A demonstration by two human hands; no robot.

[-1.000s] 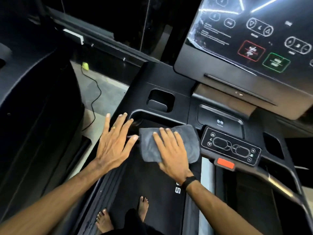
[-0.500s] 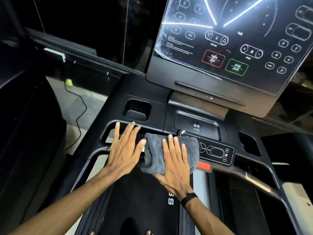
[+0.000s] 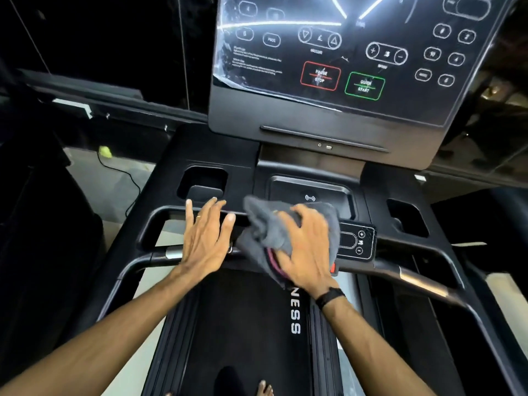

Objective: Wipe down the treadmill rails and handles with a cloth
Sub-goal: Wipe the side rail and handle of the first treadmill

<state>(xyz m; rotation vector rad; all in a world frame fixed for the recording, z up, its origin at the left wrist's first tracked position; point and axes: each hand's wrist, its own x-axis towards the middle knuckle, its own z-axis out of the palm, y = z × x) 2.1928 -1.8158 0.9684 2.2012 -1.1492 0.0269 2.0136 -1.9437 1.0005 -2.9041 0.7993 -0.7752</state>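
Note:
A grey cloth (image 3: pixel 264 227) lies bunched over the middle of the treadmill's front handle bar (image 3: pixel 414 274), beside the small control pad (image 3: pixel 357 240). My right hand (image 3: pixel 305 247) lies on top of the cloth with its fingers curled into the fabric, gripping it. My left hand (image 3: pixel 207 238) rests flat on the bar just left of the cloth, fingers spread and straight. The bar runs out to both sides and bends back into the side rails (image 3: pixel 125 270).
The big console screen (image 3: pixel 357 58) stands upright behind the tray with its charging pad (image 3: pixel 310 195) and two cup holders (image 3: pixel 204 181). The black belt (image 3: pixel 243 324) runs below, with my bare feet at its bottom edge. A cable crosses the floor at left.
The view has tilted up toward the console. My right hand has slid right with the cloth, which went from flat to bunched, and its fingers have curled. My left hand stays flat beside it.

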